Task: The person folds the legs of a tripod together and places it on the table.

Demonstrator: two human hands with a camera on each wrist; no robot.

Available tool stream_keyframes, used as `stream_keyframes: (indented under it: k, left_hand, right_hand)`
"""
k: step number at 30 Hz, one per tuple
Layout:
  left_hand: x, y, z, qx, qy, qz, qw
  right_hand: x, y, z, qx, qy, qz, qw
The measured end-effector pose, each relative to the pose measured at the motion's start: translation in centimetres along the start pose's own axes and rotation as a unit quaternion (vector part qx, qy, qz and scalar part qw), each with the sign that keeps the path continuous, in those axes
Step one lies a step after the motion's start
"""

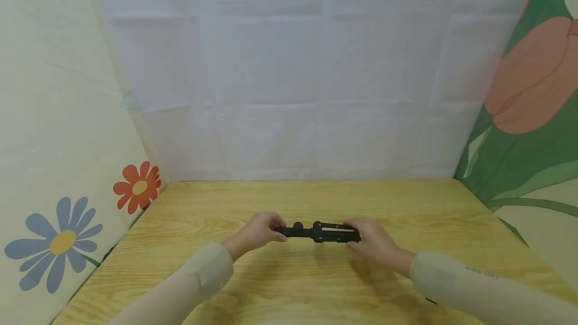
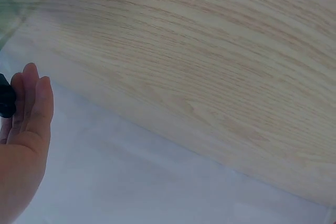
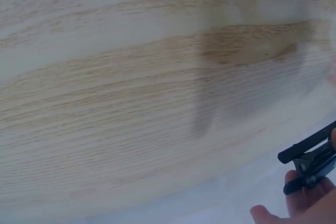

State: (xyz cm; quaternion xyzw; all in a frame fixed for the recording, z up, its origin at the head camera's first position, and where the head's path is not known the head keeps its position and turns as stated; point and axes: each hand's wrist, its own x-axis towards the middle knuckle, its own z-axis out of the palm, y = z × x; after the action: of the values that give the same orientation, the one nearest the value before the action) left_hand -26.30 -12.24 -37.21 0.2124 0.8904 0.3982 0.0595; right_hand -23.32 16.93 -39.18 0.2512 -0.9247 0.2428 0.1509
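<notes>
A small black tripod with folded legs is held level above the wooden table, between both hands. My left hand pinches its narrow left end, near a round knob. At the leg end, my right hand grips the leg tips, with fingers wrapped about them. The left wrist view catches just a dark bit of the tripod against the fingers. In the right wrist view, the leg ends show spread slightly apart beside the fingers.
White cloth hangs behind the table's far edge. Flower-printed cloth stands at the left, and a tulip-printed one at the right. A small dark object lies by the left edge; a thin dark mark shows beside the right sleeve.
</notes>
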Motion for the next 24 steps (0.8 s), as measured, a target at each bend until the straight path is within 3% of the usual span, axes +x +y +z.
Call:
stream_keyframes:
  k: [9,14,19,24]
  left_hand:
    - [0.4,-0.6,0.6,0.007,-0.006,-0.008,0.9999]
    - [0.6,-0.8,0.9,0.011,-0.011,-0.013,0.9998]
    - [0.6,-0.9,1.2,0.041,-0.007,0.001,0.9991]
    - [0.5,-1.1,1.4,0.069,0.004,0.006,0.9976]
  right_hand:
    - [0.6,0.4,-0.1,-0.002,-0.014,-0.002,1.000]
    - [0.8,0.9,-0.1,-0.015,-0.009,-0.030,0.999]
    - [1.0,1.4,0.2,-0.039,-0.014,-0.047,0.998]
    - [1.2,1.2,0.5,-0.036,-0.027,-0.031,0.998]
